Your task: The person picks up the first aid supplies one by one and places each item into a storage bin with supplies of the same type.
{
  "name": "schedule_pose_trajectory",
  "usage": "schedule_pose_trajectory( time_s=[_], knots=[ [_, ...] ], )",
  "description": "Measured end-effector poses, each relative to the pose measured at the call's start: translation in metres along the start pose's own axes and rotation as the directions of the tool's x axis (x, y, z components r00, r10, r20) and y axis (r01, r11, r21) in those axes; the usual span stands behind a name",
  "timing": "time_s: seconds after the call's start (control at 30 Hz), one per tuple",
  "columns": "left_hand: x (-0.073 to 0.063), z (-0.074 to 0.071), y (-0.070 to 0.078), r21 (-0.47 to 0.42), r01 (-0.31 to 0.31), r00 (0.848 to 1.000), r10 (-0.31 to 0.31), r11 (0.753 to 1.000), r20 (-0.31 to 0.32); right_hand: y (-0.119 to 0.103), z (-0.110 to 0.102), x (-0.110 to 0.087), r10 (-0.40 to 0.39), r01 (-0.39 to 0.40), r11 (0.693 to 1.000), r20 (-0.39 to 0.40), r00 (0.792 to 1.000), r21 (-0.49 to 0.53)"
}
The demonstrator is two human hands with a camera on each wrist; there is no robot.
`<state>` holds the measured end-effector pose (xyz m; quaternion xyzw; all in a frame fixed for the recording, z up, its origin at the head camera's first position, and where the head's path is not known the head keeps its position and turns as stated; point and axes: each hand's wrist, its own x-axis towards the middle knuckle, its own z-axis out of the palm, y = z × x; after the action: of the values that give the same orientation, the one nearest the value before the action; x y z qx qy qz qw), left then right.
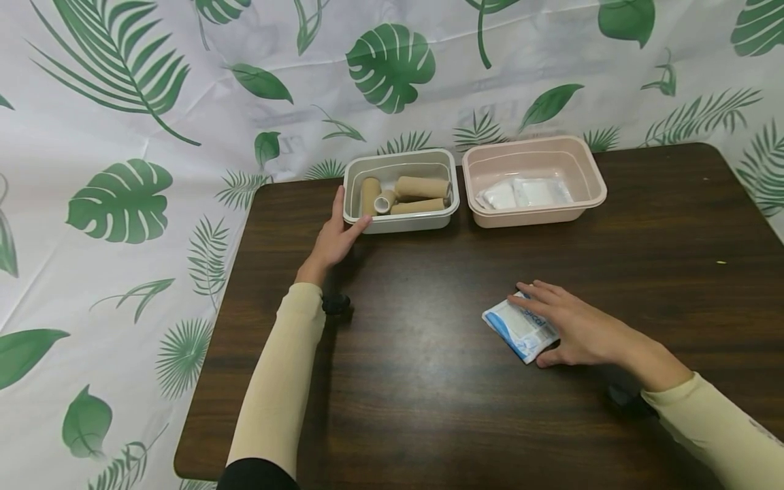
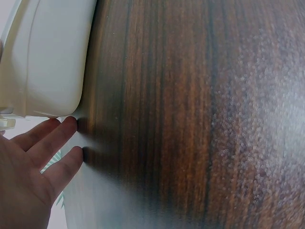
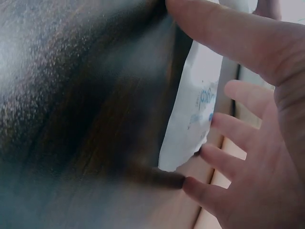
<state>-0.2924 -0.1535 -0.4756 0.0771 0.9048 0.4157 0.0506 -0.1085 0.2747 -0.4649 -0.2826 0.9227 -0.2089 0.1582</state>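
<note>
A flat white-and-blue packet (image 1: 524, 328) with blue lettering lies on the dark wood table. My right hand (image 1: 576, 330) is spread over its right side, fingers by the far edge and thumb by the near corner. The right wrist view shows the packet (image 3: 193, 112) between the thumb and the spread fingers, which are not closed round it. At the back, my left hand (image 1: 333, 238) touches the left end of a pale grey bin (image 1: 407, 223), thumb at the front corner of the rim. Several brown cardboard tubes (image 1: 422, 187) lie inside that bin.
A pink bin (image 1: 527, 218) stands just right of the grey one, with white packets (image 1: 542, 192) in it. Behind the table (image 1: 416, 395) hangs a white leaf-print cloth (image 1: 233, 41). A tiny yellow scrap (image 1: 721, 263) lies at the right.
</note>
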Motion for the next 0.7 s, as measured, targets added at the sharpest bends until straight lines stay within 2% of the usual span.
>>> schedule_pose_trajectory(
  time_s=[0.27, 0.57, 0.7],
  knots=[
    [-0.0013, -0.0003, 0.0000, -0.004, 0.003, 1.000, -0.003, 1.000, -0.003, 0.0006, -0.0020, 0.0009, 0.000, 0.000, 1.000, 0.002, 1.000, -0.011],
    [-0.0006, -0.0004, 0.0003, -0.014, -0.011, 1.000, 0.011, 1.000, -0.003, 0.0010, -0.0007, 0.0011, -0.022, 0.020, 0.999, -0.046, 0.999, -0.046],
    [-0.0009, -0.0004, 0.0002, -0.015, -0.013, 1.000, 0.013, 1.000, -0.006, 0.0002, -0.0012, 0.0016, -0.039, 0.038, 0.999, -0.015, 0.999, -0.037]
  ],
)
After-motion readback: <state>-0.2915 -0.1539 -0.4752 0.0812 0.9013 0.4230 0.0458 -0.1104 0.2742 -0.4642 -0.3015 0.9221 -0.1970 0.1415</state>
